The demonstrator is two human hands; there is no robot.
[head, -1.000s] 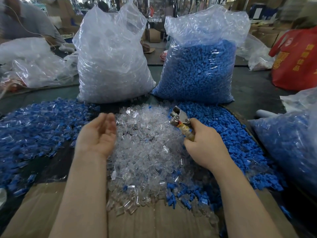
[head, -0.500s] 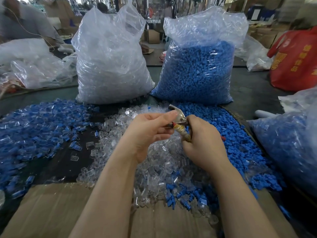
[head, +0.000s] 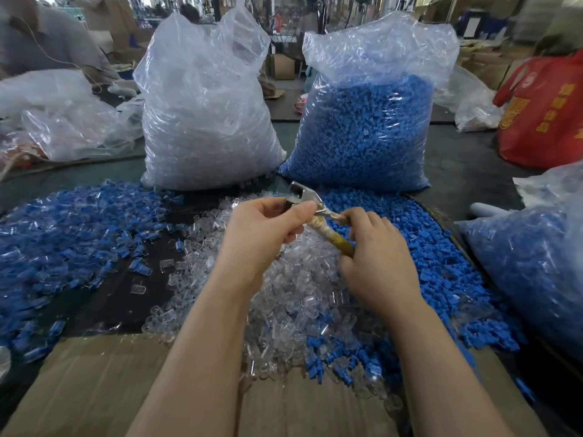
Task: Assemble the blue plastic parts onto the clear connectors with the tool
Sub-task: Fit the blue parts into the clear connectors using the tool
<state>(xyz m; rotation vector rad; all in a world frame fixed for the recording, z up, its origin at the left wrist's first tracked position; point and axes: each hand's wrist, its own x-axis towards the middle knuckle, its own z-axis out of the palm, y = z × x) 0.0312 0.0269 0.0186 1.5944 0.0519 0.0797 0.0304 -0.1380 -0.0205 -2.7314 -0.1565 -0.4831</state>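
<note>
The dark table point(head: 104, 294) was pretty buried. A heap of clear connectors point(head: 284, 298) sat in the middle, loose blue parts point(head: 419, 257) to the right, and what looked like assembled blue-and-clear pieces point(head: 63, 222) on the left. Two stuffed plastic bags point(head: 205, 121) stood behind, and flattened cardboard point(head: 94, 383) covered the near edge.

Red bag point(head: 549, 118) far right, cardboard sheet point(head: 94, 389) along the near edge.
</note>
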